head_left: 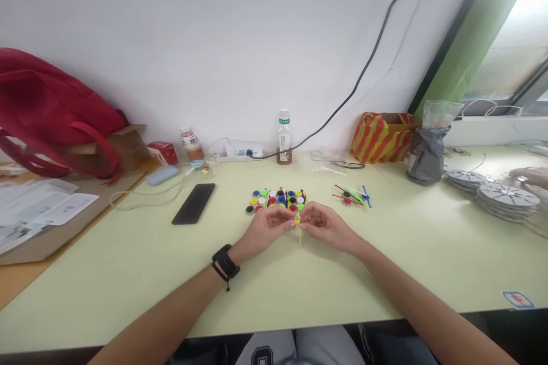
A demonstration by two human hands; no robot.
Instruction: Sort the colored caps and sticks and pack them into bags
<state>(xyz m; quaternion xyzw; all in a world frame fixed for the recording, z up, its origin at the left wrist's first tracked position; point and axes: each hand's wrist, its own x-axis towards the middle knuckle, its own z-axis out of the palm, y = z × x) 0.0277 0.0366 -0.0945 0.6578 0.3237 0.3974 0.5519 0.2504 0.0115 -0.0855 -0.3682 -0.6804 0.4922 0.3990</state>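
A small yellow plastic piece with a thin stick (300, 236) is held between my two hands at the middle of the table. My left hand (269, 231) pinches it from the left, thumb and forefinger closed; a dark watch circles that wrist. From the right, the fingertips of my right hand (327, 229) close on the same piece. Just behind my hands lie rows of round coloured discs (280, 199) in blue, white, red, black, yellow and green, partly hidden by my fingers. To the right is a loose group of thin coloured plastic sticks (353, 197).
A black phone (193, 203) lies left of my hands. A drink bottle (284, 140) and a power strip (244, 151) stand by the wall. At right are a striped bag (377, 140), a grey bag (427, 154), stacked grey discs (507, 202) and another person's hand (533, 175).
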